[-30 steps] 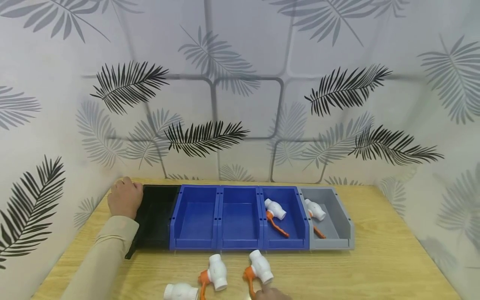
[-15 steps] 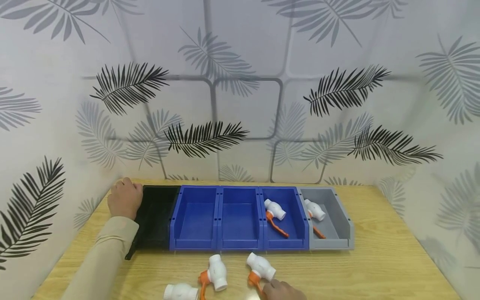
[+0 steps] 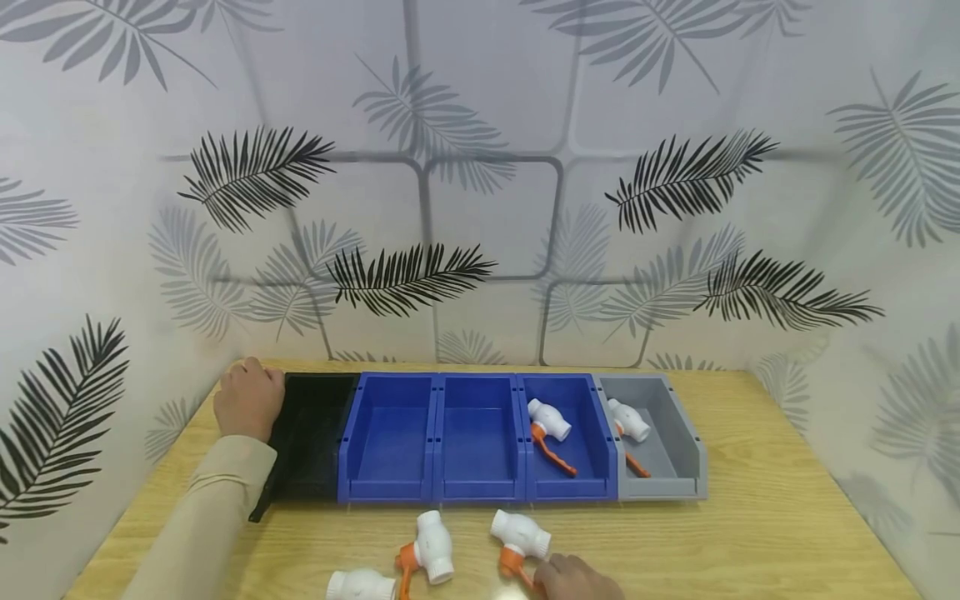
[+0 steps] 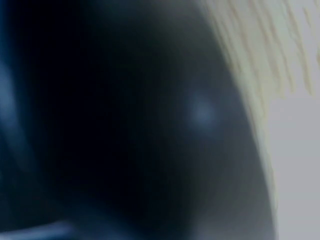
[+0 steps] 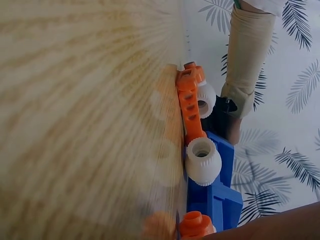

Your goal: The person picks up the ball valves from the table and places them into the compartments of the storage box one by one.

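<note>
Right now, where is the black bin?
In the head view, the black bin stands at the left end of the row, right beside a blue bin, with the person's left hand at its left edge.

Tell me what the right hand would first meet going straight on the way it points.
Most likely the orange valve handle, right at the fingertips of the right hand; beyond it, roughly in line, lies the next valve, though depth is unclear.

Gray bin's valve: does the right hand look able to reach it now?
Likely yes: the gray bin is open above, and nothing appears to bar the right hand from coming over its front edge to the valve inside. The hand would likely first leave the orange handle it touches.
</note>
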The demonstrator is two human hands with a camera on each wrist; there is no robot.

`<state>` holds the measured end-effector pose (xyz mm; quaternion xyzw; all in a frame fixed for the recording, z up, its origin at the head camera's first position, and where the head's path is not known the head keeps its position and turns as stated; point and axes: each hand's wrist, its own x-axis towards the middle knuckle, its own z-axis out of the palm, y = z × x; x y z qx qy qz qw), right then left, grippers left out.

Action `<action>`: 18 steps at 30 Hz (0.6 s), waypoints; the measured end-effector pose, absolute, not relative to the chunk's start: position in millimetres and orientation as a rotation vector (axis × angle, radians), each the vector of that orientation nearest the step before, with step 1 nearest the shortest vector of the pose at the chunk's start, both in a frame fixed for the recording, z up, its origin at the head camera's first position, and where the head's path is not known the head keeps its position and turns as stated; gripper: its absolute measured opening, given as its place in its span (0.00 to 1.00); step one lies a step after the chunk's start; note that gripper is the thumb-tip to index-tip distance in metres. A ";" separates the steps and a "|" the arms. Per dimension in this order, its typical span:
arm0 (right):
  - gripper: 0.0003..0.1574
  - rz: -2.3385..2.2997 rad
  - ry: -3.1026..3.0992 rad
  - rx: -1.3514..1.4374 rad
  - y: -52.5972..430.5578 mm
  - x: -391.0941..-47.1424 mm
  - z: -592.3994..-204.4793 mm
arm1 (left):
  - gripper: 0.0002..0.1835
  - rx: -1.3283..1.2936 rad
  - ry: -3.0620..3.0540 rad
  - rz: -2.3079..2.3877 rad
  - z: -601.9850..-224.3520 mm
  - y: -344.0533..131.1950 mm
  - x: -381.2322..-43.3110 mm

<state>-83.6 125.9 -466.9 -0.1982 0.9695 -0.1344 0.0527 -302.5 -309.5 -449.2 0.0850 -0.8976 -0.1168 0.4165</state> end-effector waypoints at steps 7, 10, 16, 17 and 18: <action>0.09 -0.474 3.068 -0.686 123.2 -80.2 -467.9 | 0.13 0.226 -2.258 -0.299 -444.9 -306.7 -299.8; 0.10 -0.501 3.116 -0.732 123.4 -79.9 -469.6 | 0.13 0.241 -2.282 -0.313 -443.4 -305.9 -299.1; 0.10 -0.564 3.111 -0.797 124.6 -80.6 -471.1 | 0.13 0.261 -2.312 -0.325 -445.1 -307.8 -300.5; 0.10 -0.574 3.109 -0.814 124.8 -80.7 -471.5 | 0.13 0.262 -2.314 -0.324 -445.6 -308.1 -300.8; 0.10 -0.591 3.114 -0.840 124.9 -80.8 -472.0 | 0.13 0.261 -2.313 -0.324 -446.1 -308.4 -301.1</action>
